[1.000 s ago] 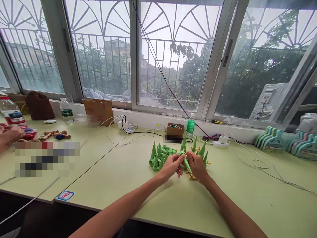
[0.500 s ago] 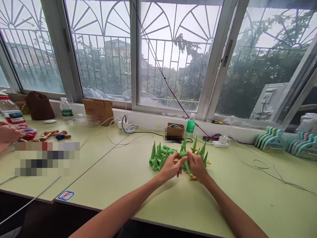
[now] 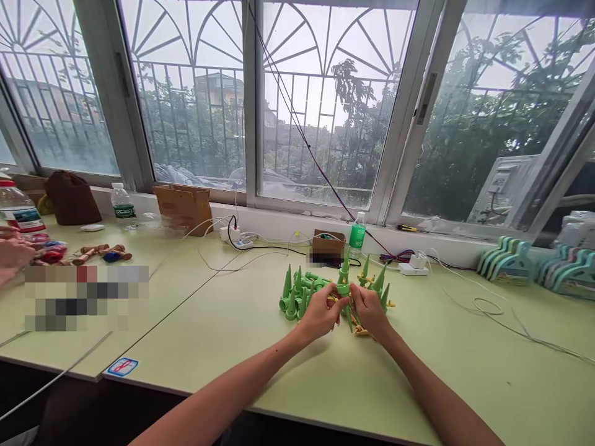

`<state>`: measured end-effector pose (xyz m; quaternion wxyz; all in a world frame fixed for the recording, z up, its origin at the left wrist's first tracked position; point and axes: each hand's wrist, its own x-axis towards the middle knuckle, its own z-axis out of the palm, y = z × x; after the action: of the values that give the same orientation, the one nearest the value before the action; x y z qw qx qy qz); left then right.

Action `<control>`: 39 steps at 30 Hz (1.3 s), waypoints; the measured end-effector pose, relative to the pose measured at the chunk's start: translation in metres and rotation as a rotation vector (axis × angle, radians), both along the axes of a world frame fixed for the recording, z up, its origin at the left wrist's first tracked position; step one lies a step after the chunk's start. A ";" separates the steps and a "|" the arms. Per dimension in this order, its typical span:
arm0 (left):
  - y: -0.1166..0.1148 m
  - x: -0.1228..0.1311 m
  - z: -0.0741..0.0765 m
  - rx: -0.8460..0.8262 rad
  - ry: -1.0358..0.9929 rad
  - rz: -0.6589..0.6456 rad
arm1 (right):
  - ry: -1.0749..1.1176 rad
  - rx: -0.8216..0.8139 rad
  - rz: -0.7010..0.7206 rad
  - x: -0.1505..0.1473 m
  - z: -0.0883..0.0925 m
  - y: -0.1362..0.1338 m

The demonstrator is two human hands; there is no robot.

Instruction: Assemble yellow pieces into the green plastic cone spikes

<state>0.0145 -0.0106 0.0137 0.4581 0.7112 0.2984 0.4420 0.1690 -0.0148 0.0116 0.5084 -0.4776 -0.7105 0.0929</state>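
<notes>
A green plastic watering spike (image 3: 343,289) is held between my two hands, its ring-shaped cup upward and its pointed end downward. Closed around the cup's left side are the fingers of my left hand (image 3: 320,311). My right hand (image 3: 370,306) pinches the same spike from the right, near a bit of yellow. Several more green spikes (image 3: 291,306) stand and lie on the table just left of my hands. Behind the right hand are other green spikes (image 3: 379,280) with yellow fittings. Small yellow-orange pieces (image 3: 361,331) lie below my hands.
A green-labelled bottle (image 3: 357,234) and a small brown box (image 3: 328,243) stand behind the spikes. White cables and a power adapter (image 3: 413,268) lie to the right, before pastel hangers (image 3: 506,260). At far left, another person's hand (image 3: 13,253) is near wooden toys (image 3: 93,253).
The held spike has turned from a slant towards the lower right to nearly upright, and its cup opening shows more. Both hands stay in almost the same place.
</notes>
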 end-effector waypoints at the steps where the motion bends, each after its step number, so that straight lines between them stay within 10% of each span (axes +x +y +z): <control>1: 0.000 0.000 0.001 0.002 0.007 0.003 | 0.001 0.002 0.001 0.000 0.000 0.000; 39: -0.004 0.002 0.005 0.059 0.023 0.064 | 0.083 -0.059 0.042 0.001 -0.003 0.000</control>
<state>0.0167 -0.0144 0.0185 0.4190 0.7195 0.3132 0.4568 0.1701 -0.0145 0.0086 0.5211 -0.4732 -0.6954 0.1444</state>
